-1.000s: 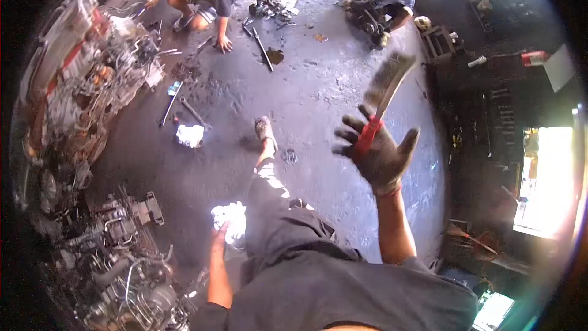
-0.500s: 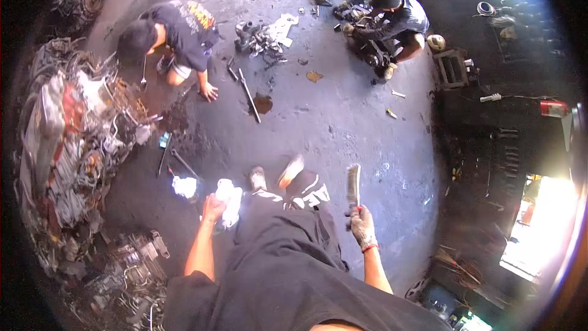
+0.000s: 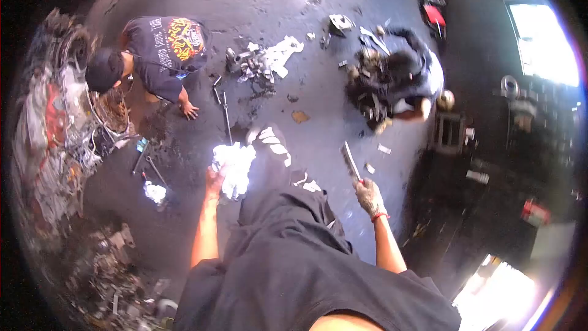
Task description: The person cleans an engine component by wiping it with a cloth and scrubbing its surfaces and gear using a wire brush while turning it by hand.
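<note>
My bare left hand (image 3: 214,181) is closed on a bunched white rag (image 3: 235,168), overexposed and very bright, held out in front of my left leg. My right hand (image 3: 369,197), in a dirty work glove, grips the handle of a long brush (image 3: 350,160). The brush points up and away from me, seen nearly edge-on, so its bristles hardly show. Beyond the rag a long-handled wrench (image 3: 226,119) lies on the floor. A second white rag (image 3: 155,192) lies on the floor to the left, near another wrench (image 3: 157,171).
A co-worker (image 3: 162,55) crouches at the left by a heap of engine parts (image 3: 61,147). Another co-worker (image 3: 410,79) bends over machinery at the right. Between them lie metal parts and white cloth (image 3: 282,52). A crate (image 3: 449,133) stands by the right wall.
My view has turned and I have stepped forward. The rag in my left hand has come up and spread wider. The brush has rotated from broadside to nearly edge-on.
</note>
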The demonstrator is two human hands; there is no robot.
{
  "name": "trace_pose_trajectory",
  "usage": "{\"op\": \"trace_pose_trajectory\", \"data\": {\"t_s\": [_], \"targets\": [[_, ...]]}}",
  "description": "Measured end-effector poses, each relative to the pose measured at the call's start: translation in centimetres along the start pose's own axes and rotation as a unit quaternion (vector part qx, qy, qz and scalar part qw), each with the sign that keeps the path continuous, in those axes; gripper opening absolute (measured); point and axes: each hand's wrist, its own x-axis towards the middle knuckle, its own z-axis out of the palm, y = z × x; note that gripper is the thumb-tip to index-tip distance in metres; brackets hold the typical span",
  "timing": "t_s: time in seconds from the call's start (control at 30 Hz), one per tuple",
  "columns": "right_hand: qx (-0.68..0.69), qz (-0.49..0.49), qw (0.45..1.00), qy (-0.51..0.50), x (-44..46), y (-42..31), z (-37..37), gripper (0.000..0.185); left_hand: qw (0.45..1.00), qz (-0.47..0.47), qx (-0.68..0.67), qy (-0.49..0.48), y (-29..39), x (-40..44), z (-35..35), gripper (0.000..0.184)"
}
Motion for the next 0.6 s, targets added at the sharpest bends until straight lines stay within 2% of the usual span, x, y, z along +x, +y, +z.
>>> {"op": "trace_pose_trajectory", "data": {"t_s": [0.03,0.07,0.1,0.17,0.23,0.3,0.37,0.4,0.43,0.5,0.53,0.57,0.6], "targets": [[-0.091,-0.052,0.994,0.01,4.1,1.6,-0.7,0.031,0.999,0.005,-0.026,0.026,0.7,1.5,1.2,0.037],[-0.034,-0.063,0.997,-0.003,7.5,2.1,-1.3,0.037,0.998,0.008,-0.048,0.05,1.6,3.1,2.1,0.038],[0.014,-0.016,0.999,-0.027,10.8,-0.3,-3.3,0.04,0.996,0.006,-0.064,0.069,2.1,4.8,3.2,0.039],[0.11,0.112,0.985,-0.074,14.0,-4.0,-5.8,0.046,0.991,-0.064,-0.06,0.103,0.9,7.0,4.6,0.044],[0.062,0.163,0.98,-0.098,18.5,-4.9,-6.4,0.051,0.984,-0.106,-0.054,0.135,0.1,12.6,4.8,0.049],[0.065,0.167,0.977,-0.118,22.6,-5.6,-6.8,0.049,0.978,-0.075,-0.138,0.139,5.2,14.4,7.1,0.043],[0.031,0.138,0.981,-0.129,29.0,-7.3,-7.6,0.049,0.978,-0.067,-0.163,0.115,8.0,18.4,8.9,0.037],[0.017,0.133,0.981,-0.137,31.5,-7.1,-7.9,0.05,0.983,-0.04,-0.16,0.077,6.3,20.5,9.8,0.029],[0.0,0.101,0.985,-0.141,36.9,-2.0,-5.7,0.039,0.978,-0.072,-0.159,0.112,9.5,22.2,12.2,0.025],[-0.159,-0.088,0.981,-0.063,40.9,-1.5,-1.3,0.033,0.986,-0.085,-0.137,0.045,5.9,23.7,14.2,0.026],[-0.179,-0.078,0.979,-0.064,43.6,-2.9,1.0,0.032,0.988,-0.085,-0.127,0.014,3.5,25.9,15.6,0.026],[-0.199,-0.069,0.975,-0.065,46.9,-4.8,3.1,0.031,0.996,-0.043,-0.082,-0.004,3.1,30.0,18.3,0.028],[-0.252,-0.101,0.954,-0.125,53.5,-5.5,4.5,0.033,0.999,0.0,-0.038,-0.018,2.7,34.1,21.0,0.029]]}}
